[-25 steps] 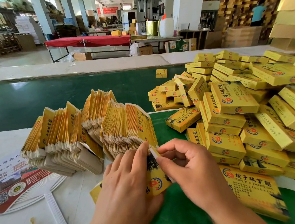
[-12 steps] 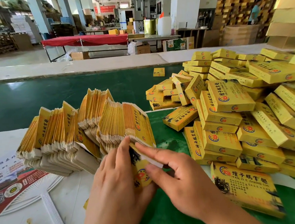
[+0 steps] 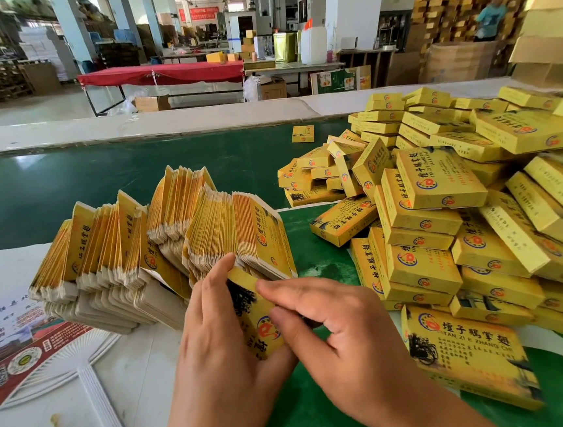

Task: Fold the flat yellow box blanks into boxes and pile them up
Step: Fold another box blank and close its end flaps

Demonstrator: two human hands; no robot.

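Observation:
A fanned stack of flat yellow box blanks (image 3: pixel 160 244) leans on the table left of centre. One yellow blank (image 3: pixel 259 321) stands between my hands in front of that stack. My left hand (image 3: pixel 217 351) holds it from the left, fingers reaching up to the stack's lower edge. My right hand (image 3: pixel 331 331) pinches the blank's right side with thumb and forefinger. A big pile of folded yellow boxes (image 3: pixel 443 206) fills the right side, and one folded box (image 3: pixel 465 350) lies flat nearest me.
A white plastic hand fan (image 3: pixel 37 357) with a printed face lies at the left on the white table cover. The green belt (image 3: pixel 83 186) runs behind the stack, with one small yellow box (image 3: pixel 302 134) alone on it. A person stands far back right.
Both hands have moved up and toward the fanned stack with the blank. My right forefinger and thumb now close on the blank's right edge.

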